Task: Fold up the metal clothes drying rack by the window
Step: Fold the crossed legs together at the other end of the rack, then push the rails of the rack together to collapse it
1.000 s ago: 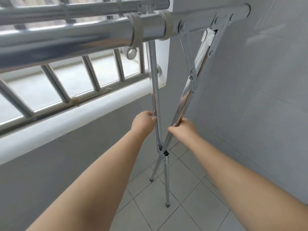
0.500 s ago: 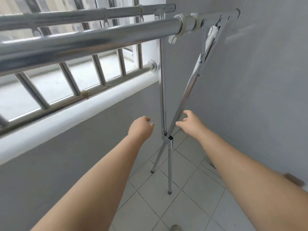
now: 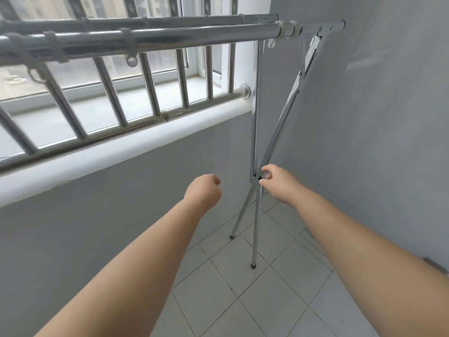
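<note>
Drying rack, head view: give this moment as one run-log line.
rack: standing, legs crossed, not folded | left hand: curled, holding nothing | right hand: fingers spread at leg hinge, contact unclear

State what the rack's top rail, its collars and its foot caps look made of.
Top rail: polished metal, likely stainless steel; mirror-like reflections. Collars: probably white plastic; matte, opaque. Foot caps: black, perhaps rubber or plastic; too small to tell.

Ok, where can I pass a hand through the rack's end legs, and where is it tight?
Widest gap: between the upright leg and the slanted leg, just under the top bar. It pinches shut at the hinge, where your right hand hovers. Below, the floor tiles before the feet are bare.
</note>
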A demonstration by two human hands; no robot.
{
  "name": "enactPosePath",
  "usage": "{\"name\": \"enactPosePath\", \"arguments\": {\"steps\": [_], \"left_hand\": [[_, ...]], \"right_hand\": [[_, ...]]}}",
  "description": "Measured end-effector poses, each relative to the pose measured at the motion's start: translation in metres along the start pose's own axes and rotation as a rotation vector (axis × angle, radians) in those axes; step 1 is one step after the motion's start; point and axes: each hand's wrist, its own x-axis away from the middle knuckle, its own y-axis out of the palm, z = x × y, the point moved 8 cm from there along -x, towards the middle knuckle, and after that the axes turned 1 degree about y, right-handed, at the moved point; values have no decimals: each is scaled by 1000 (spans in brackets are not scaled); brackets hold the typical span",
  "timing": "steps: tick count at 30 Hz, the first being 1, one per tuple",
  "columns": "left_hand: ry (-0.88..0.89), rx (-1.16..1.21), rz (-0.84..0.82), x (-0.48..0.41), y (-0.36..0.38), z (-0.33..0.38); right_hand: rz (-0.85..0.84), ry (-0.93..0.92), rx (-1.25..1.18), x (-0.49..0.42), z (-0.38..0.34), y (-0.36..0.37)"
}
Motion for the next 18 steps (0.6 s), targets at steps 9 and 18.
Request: {"name": "enactPosePath", "arguments": {"steps": [9,18], "left_hand": [[-76,-7,85,160,-31,-38],[35,-143,257,274,-112,-66]], "right_hand": [[-74,-112,2,123,-22,35],[7,-328,108,222,-131,47]]}}
